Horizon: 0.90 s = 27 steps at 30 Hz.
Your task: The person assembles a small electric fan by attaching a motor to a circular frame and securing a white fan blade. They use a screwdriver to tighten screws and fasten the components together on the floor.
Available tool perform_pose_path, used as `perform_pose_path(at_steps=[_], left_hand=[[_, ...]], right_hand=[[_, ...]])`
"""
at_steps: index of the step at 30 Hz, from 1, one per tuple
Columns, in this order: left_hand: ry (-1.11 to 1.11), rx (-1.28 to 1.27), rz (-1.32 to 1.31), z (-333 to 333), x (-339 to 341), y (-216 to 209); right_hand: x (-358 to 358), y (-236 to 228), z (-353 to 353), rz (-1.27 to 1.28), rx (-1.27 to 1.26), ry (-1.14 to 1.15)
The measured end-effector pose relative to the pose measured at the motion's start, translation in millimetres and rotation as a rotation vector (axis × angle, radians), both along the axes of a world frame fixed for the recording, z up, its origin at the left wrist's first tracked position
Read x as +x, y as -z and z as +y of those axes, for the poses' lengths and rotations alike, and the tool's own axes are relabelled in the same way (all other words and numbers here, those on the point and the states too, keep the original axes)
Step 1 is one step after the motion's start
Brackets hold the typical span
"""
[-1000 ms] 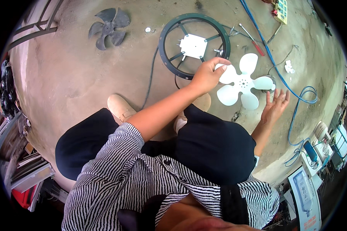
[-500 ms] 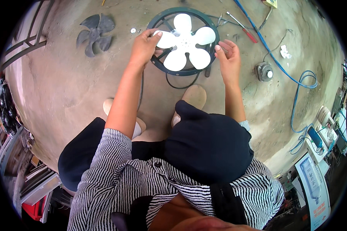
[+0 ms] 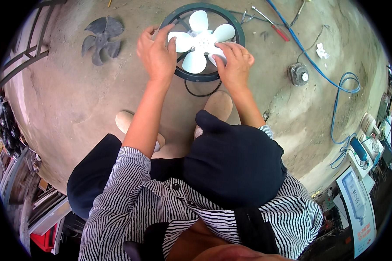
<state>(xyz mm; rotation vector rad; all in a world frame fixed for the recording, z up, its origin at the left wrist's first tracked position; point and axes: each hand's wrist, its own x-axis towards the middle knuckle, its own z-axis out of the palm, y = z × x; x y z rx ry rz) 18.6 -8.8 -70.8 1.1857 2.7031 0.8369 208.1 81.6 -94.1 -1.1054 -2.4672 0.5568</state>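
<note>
The white five-bladed fan [image 3: 204,42] lies at the top centre of the frame, inside the outline of a dark ring frame [image 3: 197,78], its hub near the middle of that ring. So much appears done: the two are brought together and roughly centred. The left hand [image 3: 158,54] is at the tip of the left blade, thumb and fingers apart and curved around its edge; whether they pinch it cannot be told. The right hand [image 3: 236,64] reaches over the lower-right blade, the thumb below and the other fingertips higher up, spaced apart; its grip is likewise unclear. Both hands seem busy with placing or steadying rather than fastening. The hub shows a pattern of small holes, too small to tell whether anything is fixed through them, and what joins fan to frame is hidden. The screwdriver [image 3: 279,33] with the red handle lies on the floor [image 3: 74,95] at upper right, in neither hand. A dark motor [image 3: 298,74] sits right of centre, apart from the ring, and a grey fan [image 3: 103,42] rests at upper left, also outside it.
</note>
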Motion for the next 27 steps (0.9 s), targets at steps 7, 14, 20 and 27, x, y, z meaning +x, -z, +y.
perform_pose_path(at_steps=[7,14,20,27], left_hand=[[0.047,-0.087,0.125,-1,1,11],[0.242,-0.142,0.068,5,10,-1],[0.238,-0.192,0.066,4,20,4],[0.214,-0.219,0.008,6,24,12]], right_hand=[[-6,1,4,0.032,-0.038,0.050],[-14,-2,14,0.024,-0.035,-0.012],[-17,-4,15,-0.006,-0.051,0.001],[-13,-4,18,-0.004,-0.102,0.016]])
